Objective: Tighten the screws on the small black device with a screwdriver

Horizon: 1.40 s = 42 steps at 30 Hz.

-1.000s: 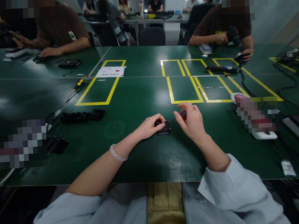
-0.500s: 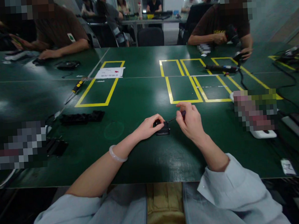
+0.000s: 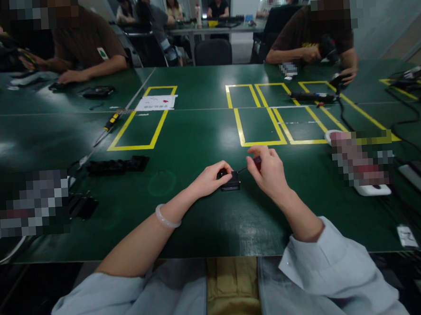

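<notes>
The green table (image 3: 194,130) fills the view, marked with yellow tape rectangles (image 3: 142,121) toward 11 and 1 o'clock. Co-workers sit along the far edge at 10 and 2 o'clock, busy with their own things. At 9 o'clock lies a row of black parts (image 3: 117,164), and beyond it, toward 10 o'clock, a yellow-handled screwdriver (image 3: 109,122); a white sheet (image 3: 156,102) lies inside the left tape rectangle.

Near the table's near-middle, the left hand (image 3: 210,178) curls over a small black block (image 3: 230,181) that rests flat on the table, thumb and fingertips pressed on its left end. The right hand (image 3: 270,170), just at 3 o'clock from the block, pinches a small red-handled driver (image 3: 257,161) between thumb and fingers; its thin shaft slants down and left to the block's upper right corner. Whether the tip sits in a screw head is too small to tell.

To do this turning well, I judge the left hand should pin the block hard against the table so it cannot spin with the tool. The driver would do better closer to upright, in line with the screw, since a slanted shaft tends to slip out and chew the head. Light downward pressure with small finger rolls, the wrist quiet, should serve. Keep the left fingertips clear of the tip's path in case it skids.
</notes>
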Available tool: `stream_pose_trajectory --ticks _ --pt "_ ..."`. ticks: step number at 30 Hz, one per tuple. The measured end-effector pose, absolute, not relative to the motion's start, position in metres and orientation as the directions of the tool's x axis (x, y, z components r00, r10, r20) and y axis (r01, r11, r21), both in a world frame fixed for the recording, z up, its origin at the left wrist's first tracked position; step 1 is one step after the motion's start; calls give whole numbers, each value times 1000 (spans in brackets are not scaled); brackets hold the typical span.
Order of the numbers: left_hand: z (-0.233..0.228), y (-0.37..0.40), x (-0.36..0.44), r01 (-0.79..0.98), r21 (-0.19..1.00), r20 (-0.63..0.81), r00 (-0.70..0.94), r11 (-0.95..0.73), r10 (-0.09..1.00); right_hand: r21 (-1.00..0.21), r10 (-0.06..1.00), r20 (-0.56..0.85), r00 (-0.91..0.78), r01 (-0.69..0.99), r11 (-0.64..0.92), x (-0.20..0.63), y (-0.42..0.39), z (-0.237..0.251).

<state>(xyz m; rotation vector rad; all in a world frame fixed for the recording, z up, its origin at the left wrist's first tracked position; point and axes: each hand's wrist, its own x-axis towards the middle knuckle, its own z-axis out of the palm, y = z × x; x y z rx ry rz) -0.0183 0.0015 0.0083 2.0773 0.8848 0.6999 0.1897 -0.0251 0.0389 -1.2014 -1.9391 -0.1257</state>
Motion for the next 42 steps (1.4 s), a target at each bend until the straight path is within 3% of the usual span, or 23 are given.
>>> stream_pose_trajectory --ticks 42 --pt "9 1 -18 358 803 184 612 -477 769 -238 656 712 -252 792 563 190 -27 43"
